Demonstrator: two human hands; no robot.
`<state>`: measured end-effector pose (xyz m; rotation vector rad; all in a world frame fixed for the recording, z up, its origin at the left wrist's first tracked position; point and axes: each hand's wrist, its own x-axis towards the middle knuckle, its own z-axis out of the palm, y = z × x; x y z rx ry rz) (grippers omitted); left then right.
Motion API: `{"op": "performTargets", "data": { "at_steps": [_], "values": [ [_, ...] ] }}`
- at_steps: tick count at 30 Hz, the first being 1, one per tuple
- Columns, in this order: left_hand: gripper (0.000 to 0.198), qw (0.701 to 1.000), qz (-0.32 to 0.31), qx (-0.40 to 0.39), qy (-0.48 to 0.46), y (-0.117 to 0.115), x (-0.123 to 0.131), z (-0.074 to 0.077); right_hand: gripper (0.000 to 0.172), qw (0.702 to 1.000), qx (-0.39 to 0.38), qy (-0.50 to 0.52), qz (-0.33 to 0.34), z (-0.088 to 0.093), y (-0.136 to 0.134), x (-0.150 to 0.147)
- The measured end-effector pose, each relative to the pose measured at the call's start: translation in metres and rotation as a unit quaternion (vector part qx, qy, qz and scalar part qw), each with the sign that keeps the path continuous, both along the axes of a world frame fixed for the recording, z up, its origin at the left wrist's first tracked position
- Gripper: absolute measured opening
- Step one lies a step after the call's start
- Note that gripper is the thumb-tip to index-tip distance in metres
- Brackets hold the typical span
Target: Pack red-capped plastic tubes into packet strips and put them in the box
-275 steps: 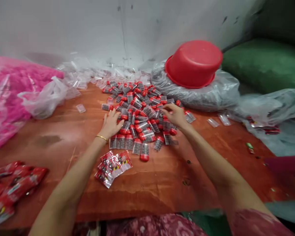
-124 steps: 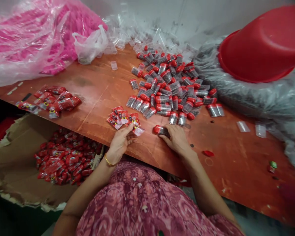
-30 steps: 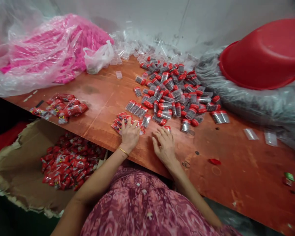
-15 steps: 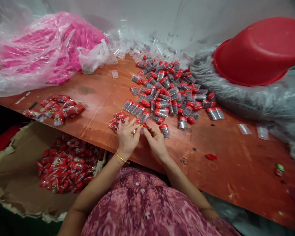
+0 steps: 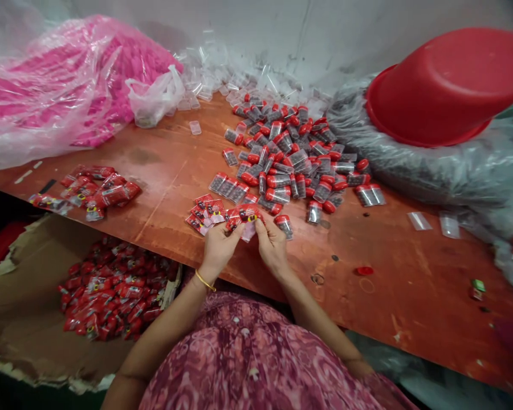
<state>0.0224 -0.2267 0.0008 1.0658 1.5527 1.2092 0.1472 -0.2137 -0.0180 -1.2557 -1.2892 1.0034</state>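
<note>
My left hand (image 5: 219, 246) and my right hand (image 5: 271, 245) pinch the two sides of one small red printed bag (image 5: 247, 217) just above the table's near edge. A short stack of the same empty red bags (image 5: 205, 207) lies right beside my left hand. Just beyond my fingers spreads a big heap of small clear vials with red caps (image 5: 290, 154); one vial (image 5: 284, 224) lies closest to my right hand.
Filled red bags (image 5: 94, 189) lie at the table's left; more fill a cardboard box (image 5: 21, 319) below. A pink-filled plastic sack (image 5: 55, 85) sits back left, an upturned red basin (image 5: 448, 85) on a grey sack at right. A loose red cap (image 5: 362, 271) lies on the wooden table (image 5: 410, 285).
Both hands lay flat on the table a second ago. They have come together and lifted one red bag off the stack, holding it between them.
</note>
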Motion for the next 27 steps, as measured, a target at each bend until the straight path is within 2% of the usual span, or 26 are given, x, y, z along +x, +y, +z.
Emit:
{"op": "performTargets", "data": {
  "at_steps": [2,5,6,9,13,15,17,19,21,23,25,27],
  "values": [
    [0.024,0.986,-0.035,-0.020,0.160,0.006,-0.005,-0.002,0.033,1.000,0.001,-0.008,-0.024,0.000,0.007,0.007],
    [0.020,0.930,-0.090,-0.019,0.357,0.016,-0.006,-0.002,0.037,0.999,-0.020,0.020,-0.046,-0.001,0.015,0.016],
    [0.026,0.913,-0.101,-0.013,0.395,0.019,-0.005,-0.001,0.038,0.998,-0.024,0.029,-0.048,-0.001,0.016,0.017],
    [0.049,0.879,-0.106,0.008,0.464,0.029,-0.001,0.002,0.043,0.997,-0.023,0.040,-0.055,-0.004,0.014,0.015],
    [0.038,0.849,-0.105,0.038,0.517,0.040,-0.006,0.007,0.046,0.995,-0.012,0.050,-0.081,-0.005,0.009,0.011],
    [0.036,0.849,-0.076,0.064,0.518,0.042,-0.013,0.010,0.044,0.996,-0.007,0.048,-0.081,-0.004,0.009,0.011],
    [0.034,0.867,-0.024,0.101,0.488,0.040,-0.019,0.015,0.038,0.996,-0.003,0.059,-0.063,-0.001,0.010,0.011],
    [0.034,0.903,-0.010,0.121,0.411,0.034,-0.021,0.019,0.033,0.994,-0.007,0.092,-0.050,0.002,0.011,0.009],
    [0.033,0.958,-0.056,0.091,0.266,0.025,-0.016,0.020,0.032,0.992,-0.014,0.119,-0.046,0.003,0.010,0.006],
    [0.032,0.992,-0.103,0.031,0.072,0.016,-0.007,0.016,0.033,0.992,-0.018,0.121,-0.044,0.003,0.007,0.000],
    [0.028,0.993,-0.085,-0.006,-0.083,0.008,0.005,0.011,0.033,0.993,-0.019,0.107,-0.039,0.003,0.002,-0.007],
    [0.024,0.986,-0.029,-0.005,-0.162,0.004,0.014,0.006,0.033,0.995,-0.019,0.090,-0.027,0.001,-0.002,-0.013]
  ]
}}
